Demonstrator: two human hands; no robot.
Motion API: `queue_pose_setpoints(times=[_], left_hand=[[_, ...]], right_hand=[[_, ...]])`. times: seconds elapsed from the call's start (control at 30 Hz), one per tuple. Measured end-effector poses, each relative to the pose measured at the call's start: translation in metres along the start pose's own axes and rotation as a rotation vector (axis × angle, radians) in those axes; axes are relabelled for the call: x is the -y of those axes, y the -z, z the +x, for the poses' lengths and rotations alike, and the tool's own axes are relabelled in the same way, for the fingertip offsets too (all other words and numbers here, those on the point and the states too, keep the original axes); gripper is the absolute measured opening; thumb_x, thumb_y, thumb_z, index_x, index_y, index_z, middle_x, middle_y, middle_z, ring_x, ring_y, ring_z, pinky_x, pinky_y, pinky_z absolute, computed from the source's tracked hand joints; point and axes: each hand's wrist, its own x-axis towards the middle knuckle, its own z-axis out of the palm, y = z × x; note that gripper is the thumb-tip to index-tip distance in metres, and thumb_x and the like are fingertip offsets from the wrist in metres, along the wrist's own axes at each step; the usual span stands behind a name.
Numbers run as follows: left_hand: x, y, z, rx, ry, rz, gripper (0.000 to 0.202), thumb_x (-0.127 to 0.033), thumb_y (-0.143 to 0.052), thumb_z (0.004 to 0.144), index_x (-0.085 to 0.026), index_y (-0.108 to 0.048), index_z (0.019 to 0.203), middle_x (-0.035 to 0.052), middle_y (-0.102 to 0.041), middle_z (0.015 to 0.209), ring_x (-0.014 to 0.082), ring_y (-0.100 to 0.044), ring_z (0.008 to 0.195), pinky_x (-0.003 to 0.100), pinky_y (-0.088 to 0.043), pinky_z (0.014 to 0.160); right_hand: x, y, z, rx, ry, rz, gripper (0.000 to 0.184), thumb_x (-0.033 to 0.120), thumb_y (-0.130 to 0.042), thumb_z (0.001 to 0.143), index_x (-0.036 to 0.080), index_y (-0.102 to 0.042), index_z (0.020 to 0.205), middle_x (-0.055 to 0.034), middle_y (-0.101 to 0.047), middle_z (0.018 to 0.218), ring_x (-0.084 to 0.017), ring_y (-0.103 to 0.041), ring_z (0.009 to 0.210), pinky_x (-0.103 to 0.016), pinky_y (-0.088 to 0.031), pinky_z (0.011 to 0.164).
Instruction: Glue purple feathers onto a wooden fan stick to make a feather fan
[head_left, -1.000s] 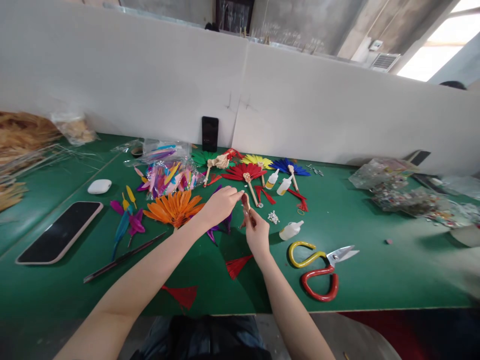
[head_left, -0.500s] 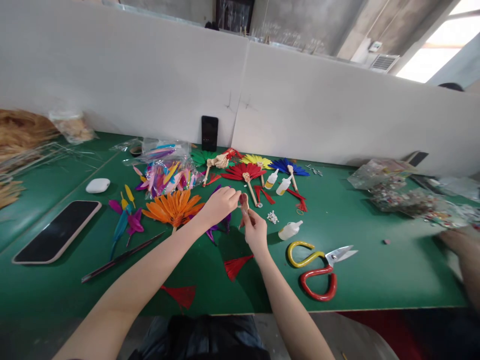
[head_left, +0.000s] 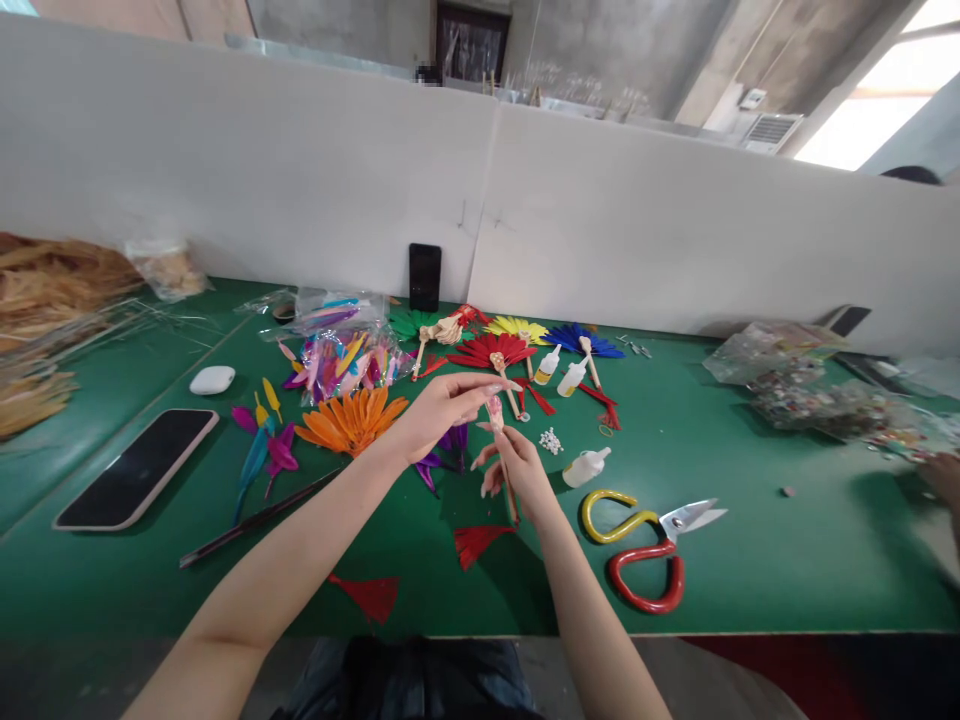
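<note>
My right hand [head_left: 521,468] is closed around a slim wooden fan handle [head_left: 504,462], which stands nearly upright with a pinkish piece at its top. A red tassel [head_left: 480,543] lies by the handle's lower end. Just over the top end, my left hand [head_left: 454,405] has its fingers stretched out; whether they touch the pinkish piece I cannot tell. Small white beads [head_left: 551,440] and a white squeeze bottle [head_left: 587,467] are right of my hands. Orange petals [head_left: 354,422] and purple petals [head_left: 454,442] lie to the left.
Scissors [head_left: 664,535] lie at right, tweezers [head_left: 255,517] and a phone [head_left: 139,468] at left. Finished-looking fans [head_left: 495,352] and two more bottles [head_left: 571,377] stand behind. Bags of petals [head_left: 352,360] and beads [head_left: 795,390] flank them. Another person's hand [head_left: 941,478] is at the right edge.
The wooden handle has turned more upright and shows more clearly in my right hand. My left hand's fingers have gone from pinching at its top to stretched out over it.
</note>
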Motion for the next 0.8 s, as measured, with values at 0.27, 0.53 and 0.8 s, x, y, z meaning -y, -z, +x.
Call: queue_pose_setpoints(times=[0.27,0.53,0.8], left_hand=[[-0.025,-0.017,-0.026,0.196,0.105,-0.39,0.027,-0.029,-0.053,0.087,-0.016,-0.066,0.106,-0.0063,-0.025,0.053,0.0073,-0.022,0.05,0.024,-0.023,0.05],[-0.031,-0.029,-0.043,0.23,0.151,-0.518,0.023,-0.03,-0.054,0.087,-0.013,-0.068,0.092,-0.0063,-0.025,0.054,0.0061,-0.019,0.049,0.023,-0.022,0.049],[-0.022,-0.026,-0.055,0.223,0.297,-0.619,0.036,-0.044,-0.044,0.09,-0.014,-0.064,0.089,-0.0057,-0.026,0.057,0.0065,-0.018,0.048,0.021,-0.024,0.048]], right_hand=[[0.05,0.016,-0.078,0.167,-0.165,-0.04,0.049,0.053,-0.042,0.085,0.02,-0.045,0.121,0.0034,-0.062,0.056,-0.01,-0.052,0.03,-0.016,-0.035,0.028],[-0.009,0.02,-0.048,0.009,-0.092,-0.549,0.048,0.047,-0.039,0.087,0.014,-0.045,0.121,0.0035,-0.059,0.048,-0.012,-0.047,0.029,-0.02,-0.035,0.031],[-0.002,0.008,-0.049,-0.312,0.176,-1.235,0.041,0.037,-0.05,0.085,0.015,-0.053,0.119,-0.014,-0.069,0.084,-0.024,-0.066,0.063,-0.029,-0.044,0.051]])
